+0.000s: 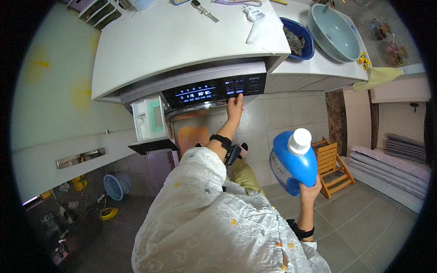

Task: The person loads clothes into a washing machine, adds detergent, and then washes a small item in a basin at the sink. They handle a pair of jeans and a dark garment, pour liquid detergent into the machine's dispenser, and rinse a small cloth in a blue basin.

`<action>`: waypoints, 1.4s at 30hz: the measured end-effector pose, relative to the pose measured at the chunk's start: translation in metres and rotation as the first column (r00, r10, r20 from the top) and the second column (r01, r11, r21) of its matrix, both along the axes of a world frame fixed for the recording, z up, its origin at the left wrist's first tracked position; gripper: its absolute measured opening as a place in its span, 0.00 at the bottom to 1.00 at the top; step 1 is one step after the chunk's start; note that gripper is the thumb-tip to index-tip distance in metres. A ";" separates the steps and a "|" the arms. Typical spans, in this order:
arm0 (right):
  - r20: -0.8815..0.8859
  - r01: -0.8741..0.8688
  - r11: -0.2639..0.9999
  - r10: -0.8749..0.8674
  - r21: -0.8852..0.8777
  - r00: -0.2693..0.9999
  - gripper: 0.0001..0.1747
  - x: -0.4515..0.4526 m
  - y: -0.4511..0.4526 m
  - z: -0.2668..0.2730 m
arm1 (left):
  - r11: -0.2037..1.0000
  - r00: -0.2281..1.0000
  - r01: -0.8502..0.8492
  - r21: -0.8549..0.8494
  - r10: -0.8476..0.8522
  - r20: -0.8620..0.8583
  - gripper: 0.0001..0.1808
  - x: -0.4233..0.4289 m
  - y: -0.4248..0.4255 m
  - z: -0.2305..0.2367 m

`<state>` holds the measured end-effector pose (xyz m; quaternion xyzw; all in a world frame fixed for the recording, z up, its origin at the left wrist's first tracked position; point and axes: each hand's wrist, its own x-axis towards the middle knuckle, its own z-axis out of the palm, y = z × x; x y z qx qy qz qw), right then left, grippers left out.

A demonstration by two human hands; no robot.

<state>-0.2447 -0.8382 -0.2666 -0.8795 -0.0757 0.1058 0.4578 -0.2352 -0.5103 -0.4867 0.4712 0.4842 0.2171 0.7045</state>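
Note:
A fingertip of my left hand (235, 106) touches the lit control panel (218, 89) of a front-loading washing machine under the white countertop. The hand holds nothing, and its other fingers look partly curled. My right hand (310, 187) grips a large blue plastic detergent bottle (294, 162) with a white cap (300, 141), out to the right. The cap is on the bottle. To the left of the panel, the washer's detergent drawer (149, 119) stands pulled out, with a white tray and a green part inside.
On the countertop (153, 44) lie a wristwatch (205, 11), a white plug adapter (253, 13) and a white cloth (266, 34). A blue basin (309, 42) and a pale green basin (334, 32) stand right. A wooden folding chair (329, 163) and folded mats (389, 170) are lower right.

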 end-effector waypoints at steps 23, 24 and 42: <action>-0.121 -0.591 0.803 0.581 -0.075 0.805 0.14 0.040 0.033 -0.012 | 0.769 0.871 0.396 0.502 -0.488 0.059 0.19 -0.118 -0.033 0.124; -0.136 -0.640 0.765 0.628 -0.075 0.766 0.15 0.040 0.041 -0.012 | 0.742 0.884 0.430 0.515 -0.462 -0.073 0.19 -0.125 -0.022 0.136; -0.152 -0.580 0.814 0.578 0.034 0.802 0.18 -0.014 0.100 -0.006 | 0.911 0.917 -0.396 0.113 0.398 0.005 0.24 -0.143 0.089 -0.022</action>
